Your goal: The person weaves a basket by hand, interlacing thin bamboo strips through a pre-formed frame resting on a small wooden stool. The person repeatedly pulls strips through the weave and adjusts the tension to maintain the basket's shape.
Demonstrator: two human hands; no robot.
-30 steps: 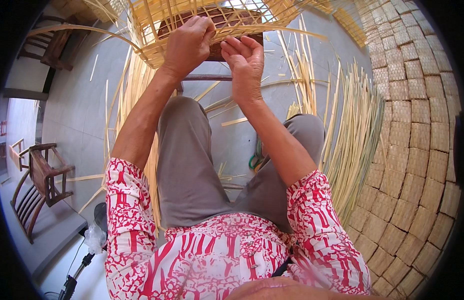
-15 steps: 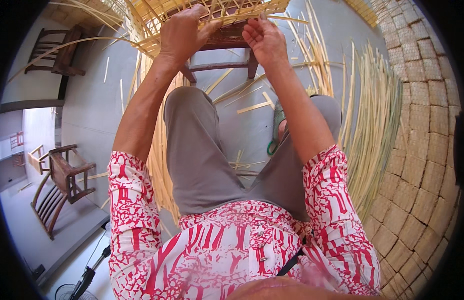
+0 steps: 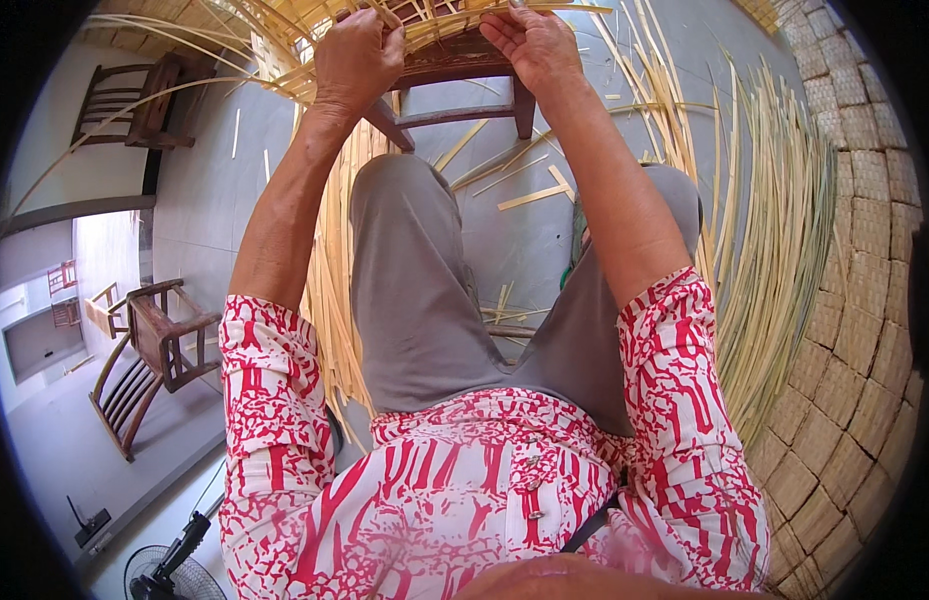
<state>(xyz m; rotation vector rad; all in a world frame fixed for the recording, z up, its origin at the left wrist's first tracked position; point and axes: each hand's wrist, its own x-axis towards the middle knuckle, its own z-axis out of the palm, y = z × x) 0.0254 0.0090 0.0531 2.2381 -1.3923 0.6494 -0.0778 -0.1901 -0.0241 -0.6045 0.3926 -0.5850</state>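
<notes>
A pale woven bamboo lattice (image 3: 282, 48), its loose strips sticking out to the left, crosses the top edge and rests over a dark wooden stool (image 3: 454, 70). My left hand (image 3: 356, 62) has its fingers closed on the lattice's near edge, back of the hand up. Right of it, my right hand (image 3: 537, 52) holds a long strip (image 3: 596, 8) at that same edge between thumb and curled fingers, palm turned partly up. The upper part of the lattice is cut off by the frame.
Long split bamboo strips (image 3: 754, 240) lie on the grey floor (image 3: 204, 160) on both sides of my bent knees (image 3: 404, 210). Stacked woven blocks (image 3: 849, 340) line the right side. Wooden chairs (image 3: 159, 335) stand at left, and a black fan (image 3: 164, 570) at lower left.
The lattice and both hands sit higher in the picture, showing more of the stool. My right hand has moved right along the edge; the surroundings have shifted in view.
</notes>
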